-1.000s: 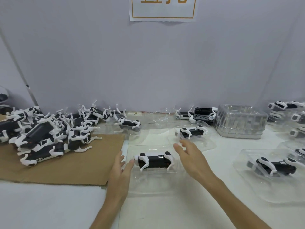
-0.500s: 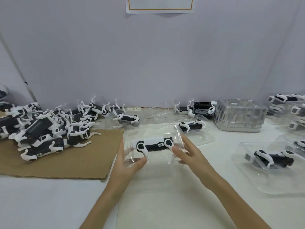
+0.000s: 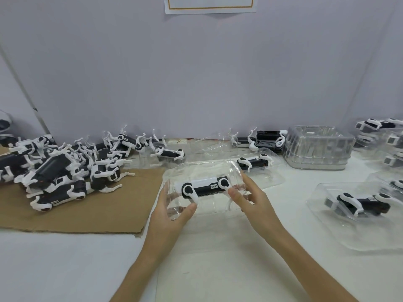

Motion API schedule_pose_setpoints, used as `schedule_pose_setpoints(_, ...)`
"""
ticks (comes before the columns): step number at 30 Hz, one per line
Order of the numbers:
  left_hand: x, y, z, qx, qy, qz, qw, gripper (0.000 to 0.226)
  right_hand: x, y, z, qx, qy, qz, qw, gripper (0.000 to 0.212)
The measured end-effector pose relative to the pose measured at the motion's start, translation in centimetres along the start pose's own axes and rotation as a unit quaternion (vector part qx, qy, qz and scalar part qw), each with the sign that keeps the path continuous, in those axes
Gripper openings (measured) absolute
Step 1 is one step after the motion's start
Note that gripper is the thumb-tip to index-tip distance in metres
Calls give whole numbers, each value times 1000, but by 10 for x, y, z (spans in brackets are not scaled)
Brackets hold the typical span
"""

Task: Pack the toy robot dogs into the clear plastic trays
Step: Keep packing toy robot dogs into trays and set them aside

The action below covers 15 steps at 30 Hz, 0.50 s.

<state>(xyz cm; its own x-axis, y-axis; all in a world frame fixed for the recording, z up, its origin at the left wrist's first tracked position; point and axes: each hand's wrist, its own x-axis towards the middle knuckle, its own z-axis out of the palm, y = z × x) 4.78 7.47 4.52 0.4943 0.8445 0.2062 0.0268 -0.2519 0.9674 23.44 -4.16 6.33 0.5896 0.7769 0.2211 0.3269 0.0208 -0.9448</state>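
A clear plastic tray (image 3: 202,171) is held tilted up off the white table, with a black-and-white toy robot dog (image 3: 206,187) lying in it. My left hand (image 3: 169,216) grips the tray's left end, thumb on the front. My right hand (image 3: 253,199) grips its right end, thumb by the dog's leg. A heap of loose toy dogs (image 3: 61,171) lies on brown cardboard (image 3: 87,214) at the left.
More filled trays lie around: one behind my right hand (image 3: 255,163), one at the right (image 3: 362,203), several at the far right (image 3: 388,144). A stack of empty clear trays (image 3: 318,149) stands at the back right. A grey wall closes the back.
Both hands closed on the ends of the tray with the dog and lifted it off the table, tilting it toward me. The view dropped slightly.
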Motion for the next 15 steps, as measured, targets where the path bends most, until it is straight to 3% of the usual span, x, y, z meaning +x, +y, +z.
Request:
schedule_pose_setpoints(6,2,0,-2,-13,5,-4,1000,96,-2,-1,2,25,-2,-6,1000,64)
schedule_pose_setpoints(11,3,7,-10,-43,-60,-51,996,109,-4,0,5,26,18,-14,999,53)
schedule_pose_setpoints(15,4,4,-11,-26,-52,-39,998,118,-3,1,6,16,2,-6,1000,50)
